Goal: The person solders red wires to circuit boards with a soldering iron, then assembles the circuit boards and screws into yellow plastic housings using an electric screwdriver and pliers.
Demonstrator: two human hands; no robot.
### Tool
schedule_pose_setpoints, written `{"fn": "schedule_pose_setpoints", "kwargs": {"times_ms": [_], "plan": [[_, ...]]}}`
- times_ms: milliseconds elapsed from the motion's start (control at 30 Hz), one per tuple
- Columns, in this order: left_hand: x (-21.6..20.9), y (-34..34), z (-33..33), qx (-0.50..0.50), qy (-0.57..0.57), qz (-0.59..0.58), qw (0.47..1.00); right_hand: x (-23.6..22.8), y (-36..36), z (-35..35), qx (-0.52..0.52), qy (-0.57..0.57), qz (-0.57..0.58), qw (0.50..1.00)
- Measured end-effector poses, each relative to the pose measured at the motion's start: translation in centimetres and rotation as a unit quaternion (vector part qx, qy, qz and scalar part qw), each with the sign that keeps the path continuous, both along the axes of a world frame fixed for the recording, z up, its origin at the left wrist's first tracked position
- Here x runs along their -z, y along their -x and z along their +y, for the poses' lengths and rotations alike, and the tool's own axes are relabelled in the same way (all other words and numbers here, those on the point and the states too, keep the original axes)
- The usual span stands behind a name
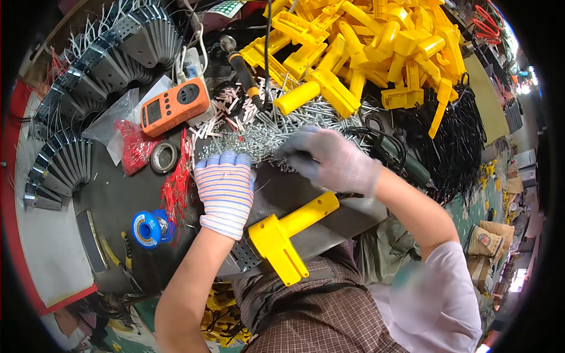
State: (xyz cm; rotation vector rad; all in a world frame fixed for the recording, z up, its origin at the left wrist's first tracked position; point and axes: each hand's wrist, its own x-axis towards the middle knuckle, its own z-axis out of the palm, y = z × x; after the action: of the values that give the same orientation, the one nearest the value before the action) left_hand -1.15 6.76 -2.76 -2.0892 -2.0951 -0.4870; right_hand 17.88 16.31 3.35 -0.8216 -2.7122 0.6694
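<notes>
My left hand (225, 191), in a striped glove with bluish fingertips, is at the near edge of a pile of metal screws (259, 138). Its fingers are bent together and closed; whatever they hold is hidden beneath them. Over the pile's right side, my right hand (332, 156) in a pale glove reaches with bent fingers, blurred by motion, so a grip cannot be made out. Near me, between my forearms, a yellow plastic handle-shaped housing (279, 235) lies at the table edge. A perforated metal plate (244, 257) shows partly beside it.
Yellow housings (376, 47) are heaped at the back, beside a black-handled tool (244, 70). Left stand stacked metal brackets (65, 159), an orange meter (175, 107), red wires (175, 188), a tape roll (163, 157) and a blue solder spool (148, 229). Black cables (447, 141) lie right.
</notes>
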Motion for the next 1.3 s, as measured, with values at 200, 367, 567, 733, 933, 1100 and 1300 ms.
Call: {"fn": "schedule_pose_setpoints", "kwargs": {"times_ms": [200,367,567,733,933,1100,1300], "plan": [[-0.7,1.6,-1.1,0.083,0.019,0.003,0.996,-2.5,-6.1,-3.7,0.018,0.175,0.103,0.979],[-0.2,1.8,-1.0,0.064,-0.008,-0.015,0.998,0.0,-8.1,-6.3,-0.01,0.026,0.131,0.991],[-4.5,-0.9,-2.5,0.043,0.041,-0.349,0.935,2.3,-8.0,-7.5,0.035,-0.024,0.156,0.987],[-4.1,-4.8,-2.4,0.143,0.173,-0.49,0.842,3.1,-7.5,-7.9,0.038,-0.059,0.208,0.976],[-4.4,-6.9,-1.8,0.141,0.204,-0.47,0.847,4.3,-7.7,-8.8,0.036,-0.114,0.226,0.967],[-4.8,-7.3,-2.4,0.18,0.198,-0.389,0.882,4.7,-7.9,-9.0,0.051,-0.116,0.234,0.964],[-4.7,-7.7,-2.6,0.243,0.147,-0.277,0.918,4.9,-7.9,-8.8,0.052,-0.093,0.257,0.96]]}}
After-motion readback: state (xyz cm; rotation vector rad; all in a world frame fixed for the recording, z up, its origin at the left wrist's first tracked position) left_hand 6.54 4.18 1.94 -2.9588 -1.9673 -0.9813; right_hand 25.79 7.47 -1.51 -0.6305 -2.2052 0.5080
